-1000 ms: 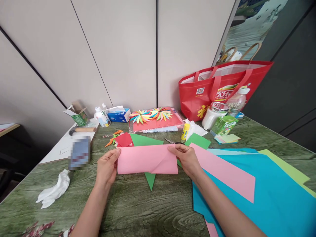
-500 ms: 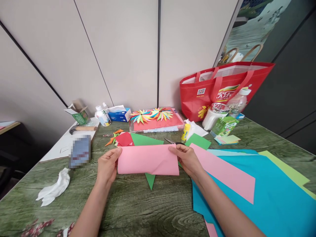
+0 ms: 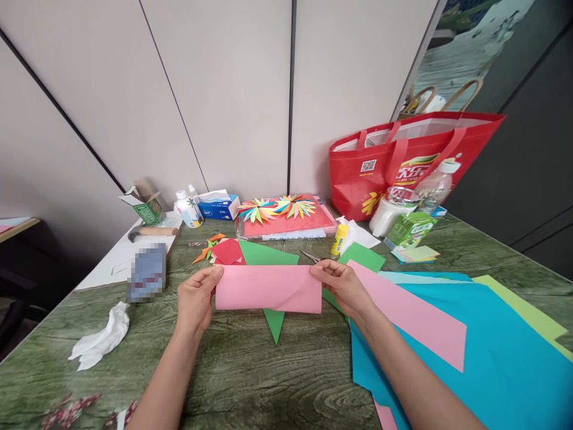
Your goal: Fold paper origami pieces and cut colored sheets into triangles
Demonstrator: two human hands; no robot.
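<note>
A pink sheet of paper (image 3: 268, 289) is stretched level between my two hands, above the table. My left hand (image 3: 197, 298) pinches its upper left corner between thumb and fingers. At the upper right corner, my right hand (image 3: 342, 288) grips it the same way. The sheet's lower edge looks rounded, as if folded over. Behind it lie green paper pieces (image 3: 268, 253), one with a point that shows below the sheet, and a red folded paper (image 3: 227, 252). Scissors (image 3: 310, 257) lie just beyond my right hand, partly hidden.
Blue sheets (image 3: 483, 346) and a pink strip (image 3: 416, 316) lie to the right. A yellow glue stick (image 3: 339, 239), a red bag (image 3: 358, 179), a green carton (image 3: 409, 230) and paper stars (image 3: 294, 206) stand or lie farther back. To the left are a hammer (image 3: 154, 231) and crumpled tissue (image 3: 101, 337).
The pink paper is still held at both corners. It appears slightly shorter, its lower edge a little higher and tilted differently. The whole view has shifted slightly.
</note>
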